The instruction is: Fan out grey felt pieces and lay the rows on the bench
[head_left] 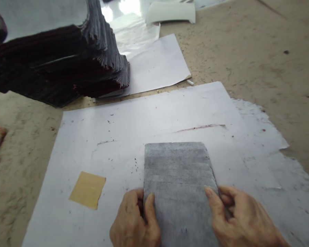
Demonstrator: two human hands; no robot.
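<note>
A flat grey piece (pixel 180 171) with faint cross creases and a cut upper right corner lies over a white paper sheet (pixel 113 130). It looks like leather or a similar sheet material; I cannot tell which. My left hand (pixel 135 219) pinches its left edge, thumb on top and fingers curled at the side. On the opposite edge, my right hand (pixel 243 218) grips it the same way. The piece's lower end runs out of view at the bottom. To the left of it, a small tan square (pixel 87 190) rests on the paper.
At the upper left rises a tall stack of grey and dark-red pieces (pixel 103 58). Behind are another white sheet (pixel 159 65) and a pale curved object (pixel 171 13). A torn-edged white layer (pixel 285 192) shows at right, on a brown tabletop (pixel 260 51).
</note>
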